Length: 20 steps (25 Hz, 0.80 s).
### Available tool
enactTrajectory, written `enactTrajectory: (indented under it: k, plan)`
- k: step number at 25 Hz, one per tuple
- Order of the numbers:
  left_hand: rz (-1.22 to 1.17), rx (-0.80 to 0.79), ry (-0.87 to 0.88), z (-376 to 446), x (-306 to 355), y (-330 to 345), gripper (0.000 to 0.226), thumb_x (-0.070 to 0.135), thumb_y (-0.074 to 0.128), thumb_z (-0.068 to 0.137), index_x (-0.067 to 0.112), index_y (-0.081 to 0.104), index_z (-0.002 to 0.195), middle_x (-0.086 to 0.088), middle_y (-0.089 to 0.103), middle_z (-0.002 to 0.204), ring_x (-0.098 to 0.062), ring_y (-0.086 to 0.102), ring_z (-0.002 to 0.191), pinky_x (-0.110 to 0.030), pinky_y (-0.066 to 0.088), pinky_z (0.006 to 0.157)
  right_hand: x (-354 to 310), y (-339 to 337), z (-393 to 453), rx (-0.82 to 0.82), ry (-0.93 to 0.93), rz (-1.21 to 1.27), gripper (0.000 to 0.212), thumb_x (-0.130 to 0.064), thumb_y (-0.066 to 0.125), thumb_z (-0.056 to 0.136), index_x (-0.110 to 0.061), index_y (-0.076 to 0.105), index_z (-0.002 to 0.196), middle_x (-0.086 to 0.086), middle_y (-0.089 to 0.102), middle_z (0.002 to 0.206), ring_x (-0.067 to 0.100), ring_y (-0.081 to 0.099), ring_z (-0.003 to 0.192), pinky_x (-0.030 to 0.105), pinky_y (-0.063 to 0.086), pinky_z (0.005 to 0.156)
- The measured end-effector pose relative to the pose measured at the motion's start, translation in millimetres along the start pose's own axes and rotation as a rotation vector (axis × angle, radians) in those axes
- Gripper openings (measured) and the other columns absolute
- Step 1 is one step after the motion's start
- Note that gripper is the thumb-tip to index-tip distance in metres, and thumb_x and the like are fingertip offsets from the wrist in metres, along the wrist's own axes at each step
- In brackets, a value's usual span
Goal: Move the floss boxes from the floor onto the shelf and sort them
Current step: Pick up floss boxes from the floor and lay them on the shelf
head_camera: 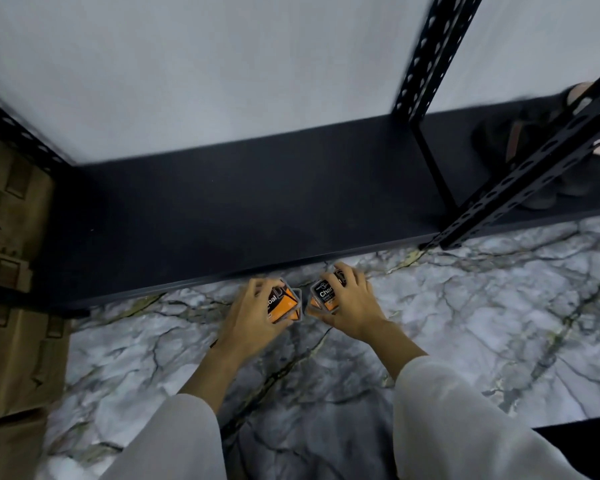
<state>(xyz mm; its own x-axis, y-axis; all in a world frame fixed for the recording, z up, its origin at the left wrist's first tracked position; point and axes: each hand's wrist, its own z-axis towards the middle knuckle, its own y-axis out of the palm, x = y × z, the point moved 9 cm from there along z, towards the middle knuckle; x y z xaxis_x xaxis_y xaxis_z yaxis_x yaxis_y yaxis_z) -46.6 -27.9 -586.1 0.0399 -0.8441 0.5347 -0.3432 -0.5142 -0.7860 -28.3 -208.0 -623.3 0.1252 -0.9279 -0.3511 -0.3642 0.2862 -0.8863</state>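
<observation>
My left hand [248,315] grips a clear floss box [286,304] with an orange and black label. My right hand [350,303] grips a second floss box [323,297] of the same kind. Both boxes hang side by side, a small gap between them, over the marble floor [465,323] just in front of the shelf's front edge. The black bottom shelf board [239,209] lies bare behind them. Fingers hide part of each box.
Black perforated shelf posts [426,57] rise at the right and far left. Brown cardboard boxes [11,271] stand at the left. Dark shoes and someone's feet [534,150] show at the shelf's right end. A grey wall [222,64] backs the shelf.
</observation>
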Motion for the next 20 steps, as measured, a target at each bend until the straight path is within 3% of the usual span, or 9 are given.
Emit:
enactTrajectory:
  k: [4,7,9,11,13,16,20]
  plan:
    - [-0.016,0.007,0.006,-1,11,-12,0.046,0.049,0.062,0.085,0.029,0.049,0.124,0.009,0.040,0.124,-0.013,0.049,0.110,-0.034,0.048,0.085,0,-1,-4,-0.111,0.025,0.010,0.082,-0.062,0.058,0.080,-0.025,0.025,0.145,0.003,0.011,0.157,0.032,0.008,0.144,0.051,0.015,0.116]
    - [0.070,0.006,0.016,-3,21,-32,0.034,0.039,0.054,0.093,0.024,0.052,0.123,0.007,0.044,0.126,-0.016,0.049,0.114,-0.037,0.048,0.090,-1,-23,-11,-0.178,0.072,-0.008,0.080,-0.041,0.061,0.086,-0.021,0.018,0.150,0.003,0.006,0.159,0.028,0.003,0.147,0.051,0.011,0.117]
    - [0.139,-0.023,0.001,-6,26,-48,0.027,0.033,0.052,0.095,0.025,0.054,0.120,0.005,0.048,0.124,-0.019,0.051,0.114,-0.038,0.047,0.091,-3,-47,-15,-0.199,0.114,-0.020,0.066,-0.021,0.058,0.088,-0.018,0.028,0.146,0.009,0.021,0.154,0.030,0.016,0.144,0.048,0.019,0.115]
    - [0.165,-0.061,-0.037,-12,33,-64,0.022,0.032,0.051,0.096,0.026,0.057,0.116,0.004,0.053,0.120,-0.020,0.054,0.112,-0.039,0.048,0.091,-6,-71,-19,-0.226,0.134,0.005,0.041,-0.015,0.053,0.088,-0.018,0.049,0.129,0.010,0.044,0.133,0.034,0.038,0.132,0.044,0.035,0.104]
    - [0.192,-0.116,-0.079,-19,44,-81,0.022,0.033,0.051,0.095,0.027,0.058,0.115,0.003,0.057,0.121,-0.020,0.056,0.111,-0.038,0.047,0.091,-12,-98,-28,-0.271,0.151,0.031,0.021,-0.018,0.052,0.090,-0.020,0.057,0.110,0.008,0.053,0.114,0.035,0.050,0.120,0.040,0.044,0.091]
    - [0.240,-0.182,-0.095,-32,70,-109,0.023,0.036,0.053,0.093,0.028,0.057,0.114,0.002,0.059,0.121,-0.022,0.058,0.109,-0.037,0.046,0.092,-31,-151,-47,-0.257,0.125,0.033,0.040,-0.027,0.054,0.091,-0.017,0.051,0.129,0.009,0.049,0.134,0.030,0.051,0.119,0.038,0.046,0.095]
    - [0.291,-0.143,-0.040,-52,123,-160,0.025,0.039,0.055,0.091,0.029,0.058,0.114,0.003,0.057,0.122,-0.022,0.058,0.108,-0.038,0.045,0.094,-56,-228,-78,-0.189,0.076,-0.016,0.045,-0.035,0.056,0.092,-0.017,0.049,0.132,0.009,0.044,0.141,0.028,0.048,0.125,0.038,0.043,0.102]
